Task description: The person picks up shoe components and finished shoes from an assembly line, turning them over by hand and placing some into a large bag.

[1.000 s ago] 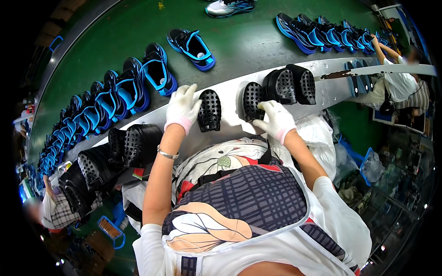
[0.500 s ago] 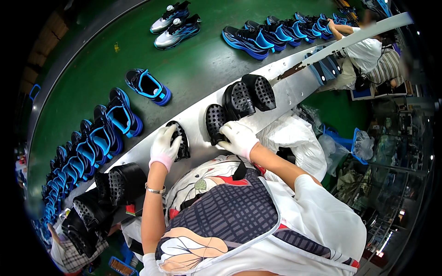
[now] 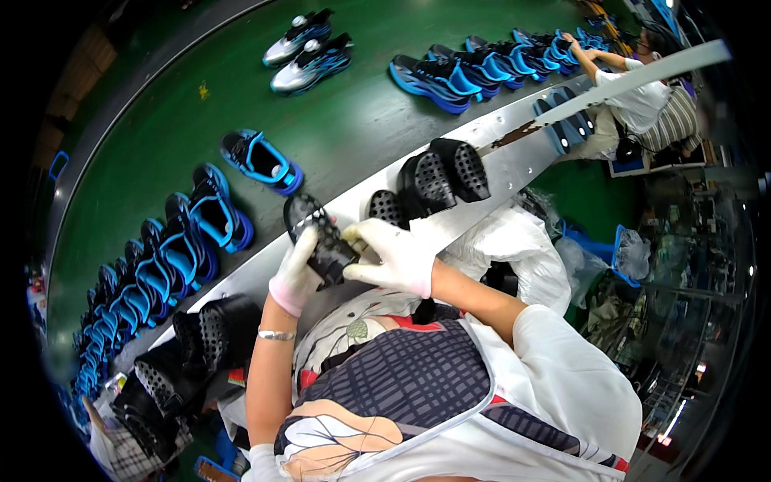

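In front of my body, tilted above the metal ledge, is a black clog (image 3: 328, 255) dotted with what look like rows of round holes. My left hand (image 3: 295, 273), in a white glove, grips its left side with the thumb lying across it. My gloved right hand (image 3: 393, 255) is closed at the clog's right end, thumb and fingers bent against it; the exact contact is partly hidden. Just beyond that hand stands another black clog (image 3: 388, 207), its lower part covered by my fingers. Two more black clogs (image 3: 426, 185) (image 3: 466, 170) stand side by side to its right.
On the green conveyor belt (image 3: 185, 112) a long row of blue-and-black sneakers (image 3: 217, 213) runs along the left; more sneakers (image 3: 434, 80) stand far right. More black clogs (image 3: 213, 333) lie at lower left. A co-worker (image 3: 642, 96) sits at far right, beside a white rail (image 3: 618, 92).
My left hand has lifted and tilted the clog off the ledge. My right hand has let go of the other clog and moved left to the lifted one.
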Demonstrator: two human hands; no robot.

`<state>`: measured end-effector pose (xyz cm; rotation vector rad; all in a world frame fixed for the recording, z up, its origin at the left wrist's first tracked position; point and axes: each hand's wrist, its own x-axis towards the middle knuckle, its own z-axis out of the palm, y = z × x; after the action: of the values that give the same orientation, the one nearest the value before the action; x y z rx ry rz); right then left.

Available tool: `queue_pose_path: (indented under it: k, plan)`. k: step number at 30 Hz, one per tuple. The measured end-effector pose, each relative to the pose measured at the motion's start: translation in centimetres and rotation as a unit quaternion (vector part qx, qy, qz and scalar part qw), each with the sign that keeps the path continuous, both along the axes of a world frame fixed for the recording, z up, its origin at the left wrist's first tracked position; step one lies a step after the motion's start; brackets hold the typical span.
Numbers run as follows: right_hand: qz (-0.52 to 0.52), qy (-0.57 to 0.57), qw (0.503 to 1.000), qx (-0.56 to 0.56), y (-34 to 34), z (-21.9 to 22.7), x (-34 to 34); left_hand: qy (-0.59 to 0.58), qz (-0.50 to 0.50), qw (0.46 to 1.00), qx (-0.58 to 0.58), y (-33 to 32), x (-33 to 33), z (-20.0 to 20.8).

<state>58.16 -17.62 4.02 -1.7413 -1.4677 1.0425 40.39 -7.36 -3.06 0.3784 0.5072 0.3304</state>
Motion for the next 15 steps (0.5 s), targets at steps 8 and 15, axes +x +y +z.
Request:
queue_pose_path:
  k: [8,15]
  plan:
    - [-0.037,-0.143,0.983,-0.104,2.6,-1.6,-3.4,0.022,0.071,0.995,0.066,1.7,-1.4,-1.2]
    - [0.028,-0.225,0.973,-0.038,7.1,-1.9,-3.5,0.101,0.018,0.991,0.081,4.8,-2.9,-1.7]
